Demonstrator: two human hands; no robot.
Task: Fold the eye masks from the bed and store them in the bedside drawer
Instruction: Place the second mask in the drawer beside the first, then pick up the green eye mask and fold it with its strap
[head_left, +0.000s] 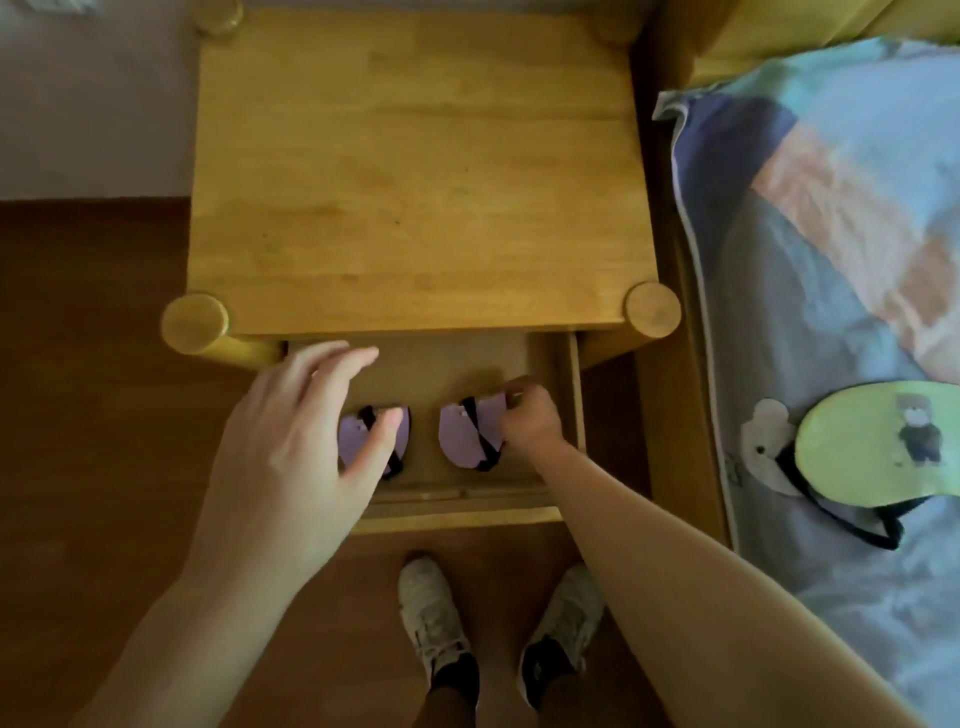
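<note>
Right hand (530, 423) is clenched on the right folded mask (470, 436) in the drawer (574, 395); left hand (296, 447), released, is spread over the left mask (356, 436).

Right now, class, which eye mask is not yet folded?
The green eye mask lying open on the bed; both purple masks sit folded in the drawer.

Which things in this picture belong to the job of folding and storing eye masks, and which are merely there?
Belonging to the job:
- two folded purple eye masks with black straps
- open wooden bedside drawer
- green eye mask with bear picture on the bed
- white eye mask beneath it
- left hand, right hand

Merely there:
- patterned bedding
- grey shoes
</note>
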